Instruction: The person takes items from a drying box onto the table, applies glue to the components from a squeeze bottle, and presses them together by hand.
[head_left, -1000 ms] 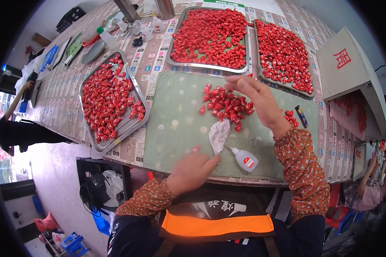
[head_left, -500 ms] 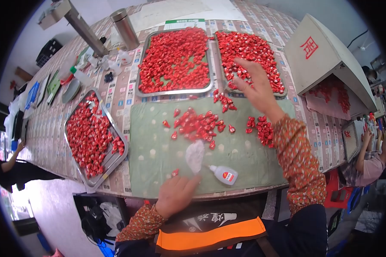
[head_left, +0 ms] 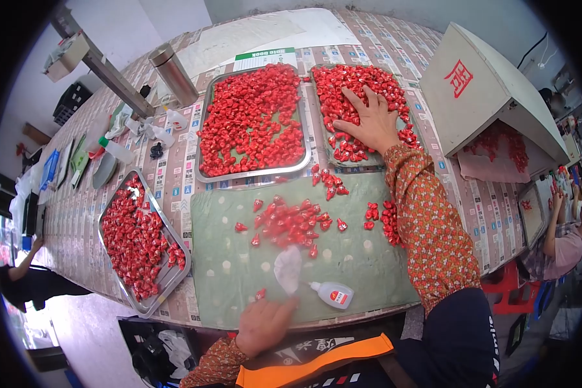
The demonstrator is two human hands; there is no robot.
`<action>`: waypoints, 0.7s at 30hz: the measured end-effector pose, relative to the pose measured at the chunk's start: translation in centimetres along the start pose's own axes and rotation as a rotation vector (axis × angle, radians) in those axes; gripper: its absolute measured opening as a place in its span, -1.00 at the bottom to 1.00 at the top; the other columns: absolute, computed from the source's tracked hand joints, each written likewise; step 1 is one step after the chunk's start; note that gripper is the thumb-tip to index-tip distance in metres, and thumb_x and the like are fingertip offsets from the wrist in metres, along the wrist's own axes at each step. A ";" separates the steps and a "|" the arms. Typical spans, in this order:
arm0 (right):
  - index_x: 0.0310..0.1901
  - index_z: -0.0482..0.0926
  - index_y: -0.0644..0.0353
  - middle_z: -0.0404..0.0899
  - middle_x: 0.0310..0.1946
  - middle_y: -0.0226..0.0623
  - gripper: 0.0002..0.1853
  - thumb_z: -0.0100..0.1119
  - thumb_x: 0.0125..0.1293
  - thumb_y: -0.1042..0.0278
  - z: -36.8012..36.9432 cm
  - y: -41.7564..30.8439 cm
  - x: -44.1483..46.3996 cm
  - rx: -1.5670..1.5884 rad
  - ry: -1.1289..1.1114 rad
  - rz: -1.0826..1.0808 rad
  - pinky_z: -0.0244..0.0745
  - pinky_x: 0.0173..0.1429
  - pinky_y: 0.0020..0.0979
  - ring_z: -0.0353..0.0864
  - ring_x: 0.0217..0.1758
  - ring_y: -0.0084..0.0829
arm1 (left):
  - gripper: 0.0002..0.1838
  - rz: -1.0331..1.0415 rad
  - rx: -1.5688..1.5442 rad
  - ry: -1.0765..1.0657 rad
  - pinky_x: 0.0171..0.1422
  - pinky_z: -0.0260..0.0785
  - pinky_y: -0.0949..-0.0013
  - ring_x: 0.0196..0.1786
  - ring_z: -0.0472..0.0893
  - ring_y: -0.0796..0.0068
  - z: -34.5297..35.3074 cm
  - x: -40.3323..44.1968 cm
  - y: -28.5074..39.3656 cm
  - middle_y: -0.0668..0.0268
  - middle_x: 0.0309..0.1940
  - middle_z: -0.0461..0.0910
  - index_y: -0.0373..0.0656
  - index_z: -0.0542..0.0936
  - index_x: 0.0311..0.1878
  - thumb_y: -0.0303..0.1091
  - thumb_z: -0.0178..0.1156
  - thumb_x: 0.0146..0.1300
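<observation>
My right hand (head_left: 371, 124) has its fingers spread on the small glossy red pieces (head_left: 343, 84) in the far right tray (head_left: 355, 163). My left hand (head_left: 265, 323) is at the near edge of the green mat (head_left: 223, 271), its fingers smeared by motion and their grip unclear. Near its fingertips lie a crumpled white cloth or tissue (head_left: 288, 268) and a white squeeze bottle (head_left: 333, 294) with a red label. One red piece (head_left: 260, 293) is just beyond the left hand. A loose heap of the same red pieces (head_left: 291, 223), partly blurred, lies mid-mat, with a smaller cluster (head_left: 389, 223) beside my right sleeve.
Red pieces fill a metal tray (head_left: 252, 174) at the back and a tilted tray (head_left: 178, 275) at left. A steel flask (head_left: 173, 74), metal stand (head_left: 113, 68) and small bottles (head_left: 116, 150) stand back left. A box-like shelter (head_left: 491, 97) is at right. Other people's arms (head_left: 556, 213) show at both sides.
My right hand has gone from hovering over the far right tray's near part to resting on the pieces farther in. The whole view has shifted slightly; my left hand stays near the mat's edge.
</observation>
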State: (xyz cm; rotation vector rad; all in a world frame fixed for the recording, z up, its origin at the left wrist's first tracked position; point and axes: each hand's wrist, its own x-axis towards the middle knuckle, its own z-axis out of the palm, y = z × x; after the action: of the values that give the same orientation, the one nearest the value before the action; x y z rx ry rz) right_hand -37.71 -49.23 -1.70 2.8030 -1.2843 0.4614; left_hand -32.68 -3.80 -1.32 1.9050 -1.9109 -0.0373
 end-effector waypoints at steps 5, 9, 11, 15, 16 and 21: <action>0.30 0.39 -0.31 0.28 0.30 -0.15 -0.28 0.22 0.09 -0.33 0.5 1.0 0.5 0.036 0.127 -0.080 0.30 0.13 0.34 0.32 0.26 0.09 | -0.60 -0.011 -0.008 0.002 -0.46 0.26 0.32 -0.52 0.43 0.42 0.0 -0.1 0.0 0.41 -0.56 0.34 -0.03 0.65 -0.03 -0.48 0.24 -0.03; 0.06 0.56 -0.15 0.40 0.04 -0.15 -0.51 0.34 0.02 0.10 0.7 1.5 0.4 0.125 0.271 -0.203 0.52 0.04 0.00 0.43 0.03 0.02 | -0.61 -0.023 -0.015 -0.019 -0.46 0.26 0.30 -0.53 0.42 0.38 0.0 -0.1 0.0 0.38 -0.56 0.35 -0.02 0.66 -0.05 -0.49 0.27 -0.03; 0.00 0.59 -0.11 0.41 0.02 -0.16 -0.55 0.34 -0.02 0.22 0.2 1.5 0.3 0.151 0.226 -0.176 0.51 0.06 -0.03 0.44 0.05 0.01 | -0.60 -0.007 -0.001 -0.009 -0.46 0.26 0.33 -0.52 0.42 0.43 0.1 -0.2 -0.1 0.41 -0.56 0.35 -0.02 0.65 -0.03 -0.47 0.24 -0.03; -0.21 0.62 -0.03 0.42 -0.07 -0.20 -0.70 0.31 -0.07 0.40 0.0 1.7 0.8 0.227 0.212 -0.120 0.52 0.00 -0.08 0.48 -0.04 -0.04 | -0.61 0.010 0.028 0.009 -0.45 0.26 0.35 -0.52 0.43 0.47 0.0 0.0 0.0 0.44 -0.56 0.35 -0.02 0.65 -0.03 -0.45 0.21 -0.01; -0.24 0.62 -0.04 0.42 -0.07 -0.20 -0.73 0.31 -0.06 0.38 0.1 2.0 1.0 0.265 0.203 -0.089 0.53 -0.04 -0.07 0.48 -0.06 -0.02 | -0.61 0.018 0.030 0.010 -0.45 0.26 0.35 -0.52 0.43 0.47 0.0 0.1 0.1 0.44 -0.56 0.35 -0.02 0.65 -0.03 -0.45 0.21 -0.01; -0.39 0.64 0.07 0.52 -0.35 -0.22 -0.86 0.31 -0.08 0.44 0.8 3.8 2.9 0.620 0.440 -0.068 0.50 -0.14 -0.28 0.58 -0.23 -0.27 | -0.60 -0.031 -0.014 -0.004 -0.45 0.28 0.26 -0.51 0.44 0.33 0.1 -0.1 0.3 0.34 -0.57 0.37 -0.04 0.65 -0.05 -0.52 0.28 -0.04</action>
State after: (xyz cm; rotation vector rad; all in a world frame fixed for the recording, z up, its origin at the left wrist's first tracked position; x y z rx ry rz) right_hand -38.54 -53.99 -2.04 2.8926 -1.0772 1.6039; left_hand -32.97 -3.69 -1.31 1.9268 -1.8788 -0.0646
